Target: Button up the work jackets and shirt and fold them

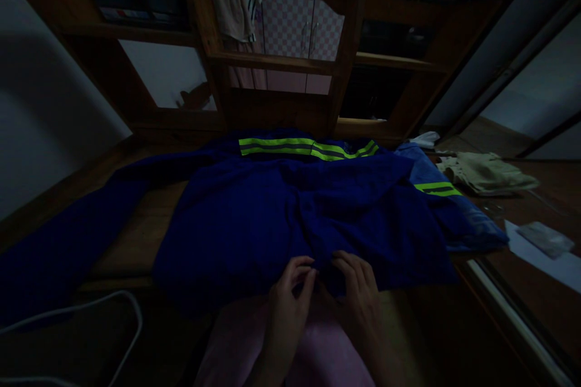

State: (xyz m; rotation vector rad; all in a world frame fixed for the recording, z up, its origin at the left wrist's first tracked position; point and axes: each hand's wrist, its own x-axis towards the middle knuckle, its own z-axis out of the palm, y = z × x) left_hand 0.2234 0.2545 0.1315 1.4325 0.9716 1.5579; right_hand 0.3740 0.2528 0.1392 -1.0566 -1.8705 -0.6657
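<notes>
A dark blue work jacket (272,211) with yellow-green reflective stripes (308,148) lies spread over a wooden table (136,236). One sleeve trails off to the left. My left hand (285,308) and my right hand (358,296) sit side by side at the jacket's near hem, fingers curled and pinching the blue cloth. Pink fabric (318,351) shows under my wrists. The room is dim.
A wooden chair back (281,66) stands right behind the table, with shelves beyond it. A beige cloth (485,172) and a white sheet with a small packet (544,242) lie at the right. A white cable (113,314) loops at the lower left.
</notes>
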